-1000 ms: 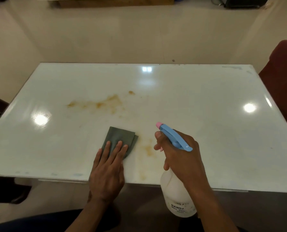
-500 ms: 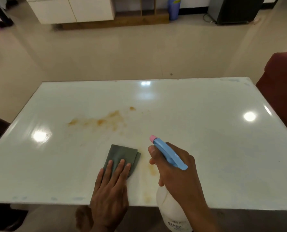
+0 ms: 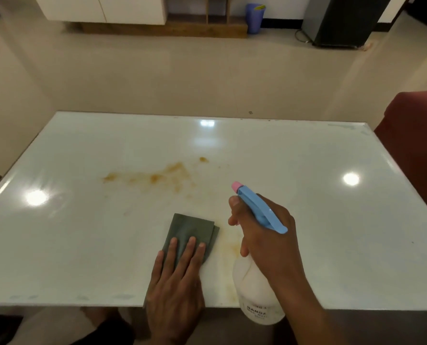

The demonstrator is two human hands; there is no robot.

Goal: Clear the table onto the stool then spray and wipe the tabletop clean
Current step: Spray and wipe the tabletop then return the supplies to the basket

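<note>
Both hands are sitting lower and nearer the desk's (image 3: pixel 307 170) front edge than a second ago.
Left hand (image 3: pixel 175 290) is pressing flat, fingers together, on the green cloth (image 3: pixel 190 227); right hand (image 3: pixel 269 235) is gripping the spray bottle (image 3: pixel 254 295), nozzle facing the orange stain (image 3: pixel 162 175).

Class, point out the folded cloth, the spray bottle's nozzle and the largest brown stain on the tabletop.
folded cloth (image 3: pixel 191 229): head view, bare far half.
nozzle (image 3: pixel 236 186): head view, pink tip of spray bottle.
brown stain (image 3: pixel 170 173): head view, dense middle patch.
</note>
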